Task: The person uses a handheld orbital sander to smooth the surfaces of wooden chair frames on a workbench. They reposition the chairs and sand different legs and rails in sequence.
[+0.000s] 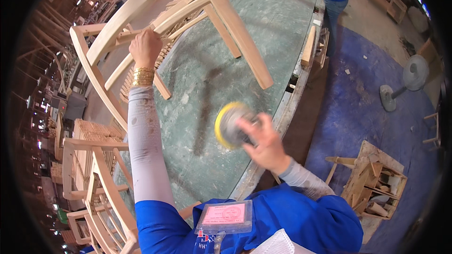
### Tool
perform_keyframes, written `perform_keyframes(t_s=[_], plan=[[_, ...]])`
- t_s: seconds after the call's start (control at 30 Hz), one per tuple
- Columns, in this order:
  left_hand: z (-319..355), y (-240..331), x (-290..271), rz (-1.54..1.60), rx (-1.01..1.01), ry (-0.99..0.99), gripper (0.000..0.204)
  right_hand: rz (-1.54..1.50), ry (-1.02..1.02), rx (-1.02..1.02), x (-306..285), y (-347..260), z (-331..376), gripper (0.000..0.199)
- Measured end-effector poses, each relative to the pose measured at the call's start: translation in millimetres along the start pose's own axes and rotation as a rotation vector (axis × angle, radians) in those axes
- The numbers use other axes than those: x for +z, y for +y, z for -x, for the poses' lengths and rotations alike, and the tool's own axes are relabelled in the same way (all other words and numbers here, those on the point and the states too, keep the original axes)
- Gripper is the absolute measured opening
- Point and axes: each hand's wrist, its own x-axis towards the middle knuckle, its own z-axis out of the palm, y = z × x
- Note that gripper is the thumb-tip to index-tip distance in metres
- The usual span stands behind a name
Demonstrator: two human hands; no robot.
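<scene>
My left hand [145, 49] is closed round a rail of a pale, unfinished wooden chair frame [238, 33], which lies tilted on the green worktable [188, 127] with its legs toward me. My right hand [267, 145] grips a round orbital sander [234, 124] with a yellow pad rim. Both the sander and the right fingers are smeared by motion. The sander is held above the table, apart from the chair frame, its pad turned to the left.
More wooden chair frames [101, 193] stand at the lower left, near stacked wood slats [94, 134]. A wood block [308, 46] lies on the table's right edge. Another person [334, 0] stands at the far right end. A fan [409, 77] and a wooden crate of offcuts [376, 186] are on the right.
</scene>
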Motion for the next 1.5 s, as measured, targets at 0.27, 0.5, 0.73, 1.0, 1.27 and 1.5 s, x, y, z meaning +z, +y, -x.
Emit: perform_keyframes(t_s=[0.27,0.5,0.73,1.0,1.27,1.5], plan=[[-2.0,2.9,-2.4,-0.007,-0.025,-0.046,0.018,0.211,0.359,0.001,-29.1,37.0,-86.7,0.073],[-2.3,4.4,-4.3,-0.023,-0.041,-0.051,0.015,0.276,0.315,-0.039,-32.6,50.9,-69.1,0.074],[-4.0,5.8,-3.7,-0.020,-0.049,-0.057,0.014,0.267,0.274,-0.023,-45.0,43.3,-101.1,0.072],[-4.9,3.7,-5.0,-0.016,-0.047,-0.095,0.014,0.244,0.259,-0.004,-51.5,52.5,-89.6,0.074],[-3.7,3.7,-2.9,-0.045,-0.043,-0.046,0.014,0.249,0.347,-0.081,-31.5,50.1,-94.3,0.071],[2.7,5.8,-2.3,0.022,-0.005,-0.010,0.015,0.321,0.337,-0.059,-22.9,41.9,-82.8,0.072]])
